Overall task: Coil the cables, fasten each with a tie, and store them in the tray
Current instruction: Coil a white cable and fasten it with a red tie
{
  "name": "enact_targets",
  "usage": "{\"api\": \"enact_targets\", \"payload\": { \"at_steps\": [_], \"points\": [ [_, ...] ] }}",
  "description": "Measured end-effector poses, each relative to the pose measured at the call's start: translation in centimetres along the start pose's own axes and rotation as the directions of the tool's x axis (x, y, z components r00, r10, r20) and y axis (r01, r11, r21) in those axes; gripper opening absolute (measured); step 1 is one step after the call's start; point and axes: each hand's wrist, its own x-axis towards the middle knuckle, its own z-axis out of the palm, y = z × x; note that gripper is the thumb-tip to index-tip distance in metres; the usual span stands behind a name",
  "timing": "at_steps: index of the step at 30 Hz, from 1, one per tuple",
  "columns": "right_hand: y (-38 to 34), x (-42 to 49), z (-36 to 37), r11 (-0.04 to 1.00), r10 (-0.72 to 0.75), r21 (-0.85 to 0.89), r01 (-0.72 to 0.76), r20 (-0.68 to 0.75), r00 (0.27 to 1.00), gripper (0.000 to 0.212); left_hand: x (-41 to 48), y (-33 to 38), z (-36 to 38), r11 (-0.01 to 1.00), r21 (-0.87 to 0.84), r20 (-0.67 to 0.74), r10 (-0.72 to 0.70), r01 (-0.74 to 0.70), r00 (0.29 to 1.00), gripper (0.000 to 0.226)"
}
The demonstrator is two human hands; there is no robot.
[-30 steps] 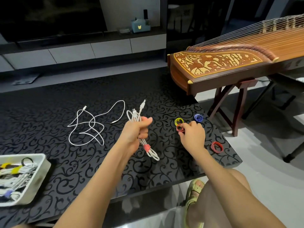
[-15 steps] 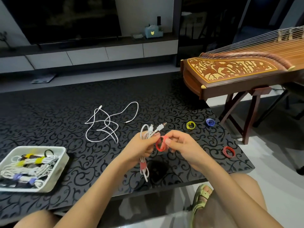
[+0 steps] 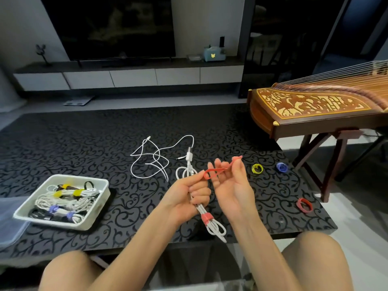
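Head view: left hand (image 3: pixel 186 194) clenched round coil (image 3: pixel 201 211), above table (image 3: pixel 84 143); fitted tie (image 3: pixel 206 219) binds coil below fist. Right hand (image 3: pixel 233 185) pinches red tie (image 3: pixel 216 172) at fingertips, strip stretched toward left thumb. Loose cable (image 3: pixel 153 162) beyond left hand. Tray (image 3: pixel 52 222), holding tied cables, well left of left hand. Yellow tie (image 3: pixel 257 169), blue tie (image 3: pixel 282 166), spare tie (image 3: pixel 304 205) right of right hand.

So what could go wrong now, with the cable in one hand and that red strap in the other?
The white cable is bound only low down by a fastened red tie; loops above the left hand could spring loose.
The right hand pinches the open red tie by its tip; it may slip.
The spare red tie lies near the table edge and could be knocked off.
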Motion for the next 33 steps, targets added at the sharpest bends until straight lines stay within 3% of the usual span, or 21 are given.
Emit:
{"api": "enact_targets", "payload": {
  "at_steps": [5,8,10,14,16,19,22,24,27,29,33],
  "points": [
    [-0.6,0.5,1.1,0.988,-0.076,-0.139,0.073,-0.014,0.997,0.012,-1.4,-0.7,0.5,0.999,0.037,0.082,-0.003,0.000,0.997,0.010],
    [-1.9,1.3,1.9,0.996,-0.072,-0.057,0.069,-0.053,0.996,0.019,-2.3,-0.8,0.1,1.000,-0.015,0.252,0.009,-0.006,0.968,0.016],
    [-3.1,1.6,2.5,0.997,-0.076,-0.004,0.076,-0.062,0.995,0.021,-2.7,-0.7,-0.2,0.999,-0.020,0.273,0.030,-0.025,0.962,0.020],
    [-4.1,0.6,3.4,0.994,-0.023,-0.107,0.024,0.014,1.000,0.017,-2.5,0.1,-0.7,0.996,0.014,0.045,0.089,-0.090,0.995,0.020],
    [-4.0,0.0,3.6,0.968,-0.017,-0.249,0.041,0.096,0.995,0.019,-2.1,0.4,-0.8,0.972,0.205,-0.074,0.129,-0.112,0.989,0.026],
    [-3.8,-0.9,3.6,0.876,-0.007,-0.475,0.084,0.162,0.987,0.021,-1.9,0.9,-0.7,0.860,0.502,-0.192,0.209,-0.087,0.959,0.024],
    [-3.4,-1.7,3.1,0.728,0.046,-0.684,0.046,0.117,0.992,0.022,-2.3,2.0,-0.5,0.907,0.417,-0.247,0.171,-0.054,0.954,0.019],
    [-3.1,-2.2,2.4,0.724,0.125,-0.688,-0.054,0.054,0.991,0.026,-2.4,2.5,-0.5,0.890,0.450,-0.242,0.205,-0.077,0.949,0.017],
    [-3.1,-2.8,1.8,0.775,0.230,-0.616,-0.140,0.068,0.971,0.024,-2.7,2.5,-0.5,0.737,0.663,-0.167,0.314,-0.130,0.935,0.017],
    [-3.2,-3.1,1.7,0.769,0.226,-0.636,-0.068,0.170,0.959,0.017,-2.9,2.3,-0.6,0.590,0.794,-0.100,0.360,-0.144,0.928,0.010],
    [-2.4,-3.6,2.2,0.615,0.188,-0.776,0.140,0.317,0.930,0.013,-2.9,1.9,-0.4,0.210,0.967,0.045,0.421,-0.145,0.906,0.005]
  ]
}}
